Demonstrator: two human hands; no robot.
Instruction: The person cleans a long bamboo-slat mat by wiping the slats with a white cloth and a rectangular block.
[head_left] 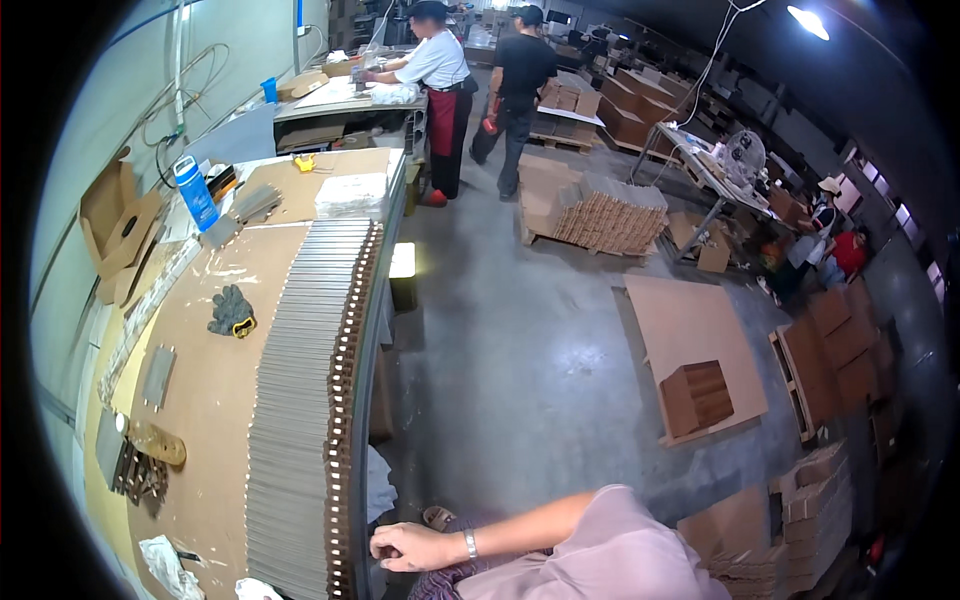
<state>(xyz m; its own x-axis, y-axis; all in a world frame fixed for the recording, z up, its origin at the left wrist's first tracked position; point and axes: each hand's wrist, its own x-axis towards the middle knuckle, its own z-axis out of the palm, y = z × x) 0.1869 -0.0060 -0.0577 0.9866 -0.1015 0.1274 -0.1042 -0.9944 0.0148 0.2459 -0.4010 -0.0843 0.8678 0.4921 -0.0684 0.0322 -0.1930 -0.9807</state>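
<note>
My right hand (pixel 418 547), with a band at the wrist, hangs beside the near right edge of the workbench. Its fingers are loosely bent and a little apart, and I see nothing held in them. Closest to it is a long row of thin grey panels (pixel 300 400) standing packed side by side along the bench, with brown slotted ends (pixel 340 420) toward the edge. My left hand does not show. A white cloth or glove (pixel 255 589) is cut off by the lower edge of the picture; I cannot tell which.
On the bench lie a dark glove (pixel 231 309), a bottle of yellowish liquid (pixel 155 440), a blue bottle (pixel 195 193) and a white bundle (pixel 351 196). Two people (pixel 520 90) stand beyond it. Cardboard stacks (pixel 612 215) and a large board (pixel 690 340) occupy the floor at right.
</note>
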